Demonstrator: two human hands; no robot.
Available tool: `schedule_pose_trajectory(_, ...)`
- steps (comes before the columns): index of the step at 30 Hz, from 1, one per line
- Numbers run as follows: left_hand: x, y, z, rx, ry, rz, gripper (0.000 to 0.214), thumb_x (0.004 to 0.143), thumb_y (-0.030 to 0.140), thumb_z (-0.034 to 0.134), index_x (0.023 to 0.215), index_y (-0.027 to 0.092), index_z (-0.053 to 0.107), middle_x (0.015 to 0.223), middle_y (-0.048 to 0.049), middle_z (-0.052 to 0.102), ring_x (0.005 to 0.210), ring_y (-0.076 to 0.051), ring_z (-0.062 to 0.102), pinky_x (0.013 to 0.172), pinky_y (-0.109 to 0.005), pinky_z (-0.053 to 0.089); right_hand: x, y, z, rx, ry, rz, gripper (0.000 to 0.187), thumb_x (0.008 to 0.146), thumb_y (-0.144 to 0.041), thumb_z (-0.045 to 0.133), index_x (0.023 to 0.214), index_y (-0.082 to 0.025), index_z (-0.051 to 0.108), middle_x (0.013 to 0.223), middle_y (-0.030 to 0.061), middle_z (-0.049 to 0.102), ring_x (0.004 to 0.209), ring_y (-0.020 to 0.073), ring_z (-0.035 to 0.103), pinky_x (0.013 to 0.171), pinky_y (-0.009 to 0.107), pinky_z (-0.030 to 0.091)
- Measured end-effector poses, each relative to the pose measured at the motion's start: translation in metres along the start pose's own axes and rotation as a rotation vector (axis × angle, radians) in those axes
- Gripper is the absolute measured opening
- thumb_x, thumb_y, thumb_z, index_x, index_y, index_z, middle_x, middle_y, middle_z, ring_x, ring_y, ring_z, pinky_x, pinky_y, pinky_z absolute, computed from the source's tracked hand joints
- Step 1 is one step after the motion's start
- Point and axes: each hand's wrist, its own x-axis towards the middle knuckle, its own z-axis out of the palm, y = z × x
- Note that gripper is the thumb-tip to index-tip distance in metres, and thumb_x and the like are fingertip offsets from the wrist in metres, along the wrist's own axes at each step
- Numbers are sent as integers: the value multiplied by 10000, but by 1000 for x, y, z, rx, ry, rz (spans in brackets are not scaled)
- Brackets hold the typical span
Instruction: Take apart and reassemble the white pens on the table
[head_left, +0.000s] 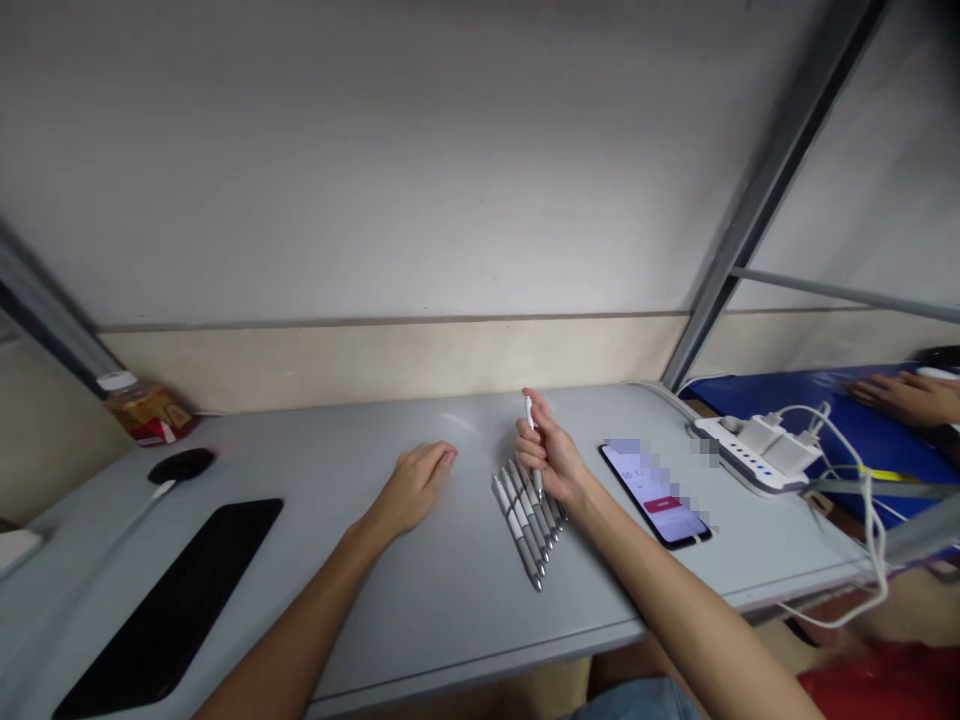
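Right hand [551,455] clenched around slim white pen [529,410]; left hand [416,485] flat, released, on smooth grey table [375,610]

Illumination is moderate and even, with a cool cast. A soft, brighter patch lies on the wall [465,160] near the centre; brightness falls off toward the corners. The desk [420,600] surface shows a faint sheen near its rear edge, with no hard glare. Shadows beneath the left hand [416,485] and right hand [551,455] are weak and diffuse. The phone [656,492] screen is self-lit and partly pixelated. Wide-angle distortion bends straight lines at the frame edges. The far left and lower right margins show blur; the centre is acceptably sharp.
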Motion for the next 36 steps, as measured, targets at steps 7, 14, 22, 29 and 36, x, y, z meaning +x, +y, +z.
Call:
schedule_pose_trajectory(7, 0, -2, 1, 58, -19, -22, 337, 966, 383, 283, 915, 219, 573, 853, -14, 623, 841, -171, 559, 821, -324, 408, 0, 0, 2, -70, 9, -23, 282, 877, -337, 592, 1128, -354, 463, 581, -90, 281, 409, 47, 145, 362, 158, 82)
schedule_pose_trajectory(14, 1, -4, 2, 87, -19, -12, 314, 957, 378, 317, 910, 212, 579, 861, -20, 630, 839, -172, 561, 817, -323, 393, 0, 0, 4, -150, 65, -7, 297, 846, -385, 615, 1095, -332, 462, 572, -95, 263, 406, 51, 122, 351, 149, 88)
schedule_pose_trajectory(22, 1, -3, 1, 124, -2, -38, 301, 950, 377, 336, 905, 213, 584, 857, -21, 635, 857, -181, 569, 809, -323, 375, -3, 4, 10, -142, -4, 73, 318, 861, -358, 588, 1159, -310, 487, 589, -80, 385, 421, 48, 255, 372, 133, 195)
schedule_pose_trajectory(29, 0, 1, -1, 138, -25, -59, 294, 952, 377, 329, 924, 219, 575, 915, -23, 649, 921, -197, 566, 821, -345, 350, -8, 15, 20, -316, -69, 249, 307, 792, -285, 656, 1071, -182, 582, 757, -2, 572, 650, 99, 554, 642, 247, 481)
schedule_pose_trajectory(36, 0, 3, -1, 130, -24, -68, 283, 943, 375, 344, 912, 221, 579, 923, -26, 650, 927, -202, 559, 839, -361, 332, -10, 27, 9, -1092, -80, 78, 278, 690, -316, 749, 885, -160, 626, 686, -23, 569, 612, 105, 516, 594, 238, 398)
